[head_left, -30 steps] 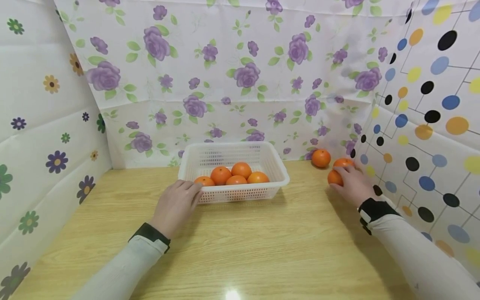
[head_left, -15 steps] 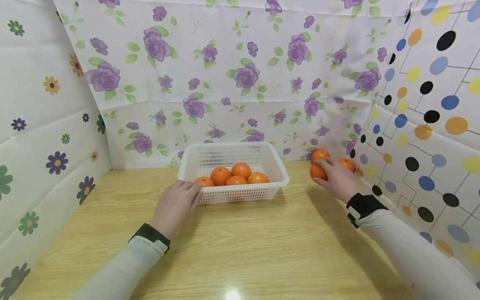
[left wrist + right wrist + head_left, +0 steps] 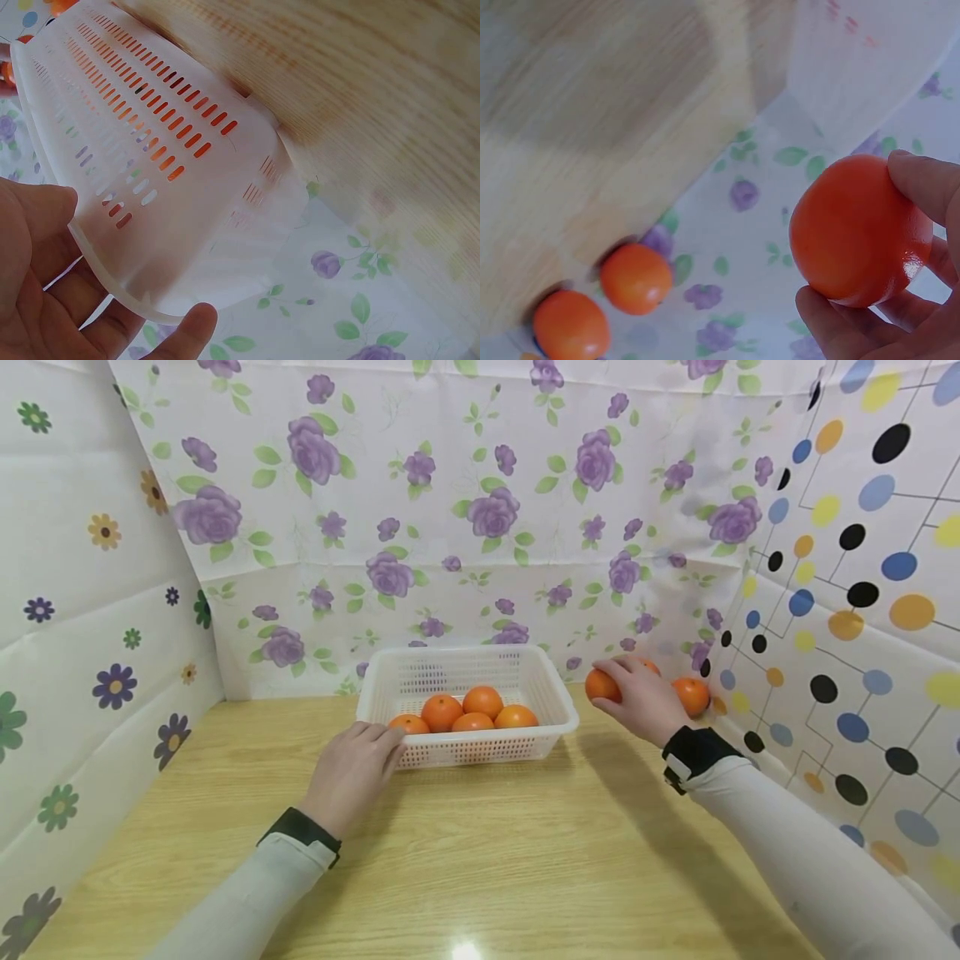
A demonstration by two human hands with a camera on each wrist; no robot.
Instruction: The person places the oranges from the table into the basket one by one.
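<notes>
Head view: the right hand (image 3: 643, 697) holds an orange (image 3: 602, 686) just to the right of the basket (image 3: 461, 752), outside its rim. Seen from the right wrist, the fingers are spread about as wide as the fruit, pressing it from opposite sides, while the face turned away from the palm is bare. The left hand (image 3: 352, 772) is bent over the basket's near left corner and grips the rim; which finger lies inside and which outside is hard to tell.

Five oranges (image 3: 442, 712) show in the basket, grouped toward its near side. Two loose oranges (image 3: 636, 278) sit on the table (image 3: 480, 860) by the flowered cloth (image 3: 487, 527), one of them mostly hidden behind the right hand in the head view.

The held orange looks light to middling in weight, firm but with some give — squeezed hard, it could bruise. Its skin is glossy and likely a little slippery, so a hold across the widest part, thumb against fingers, seems the safest. The basket looks like thin plastic, light and slightly flexible; its rim — best near a corner — offers the stiffest grip.
</notes>
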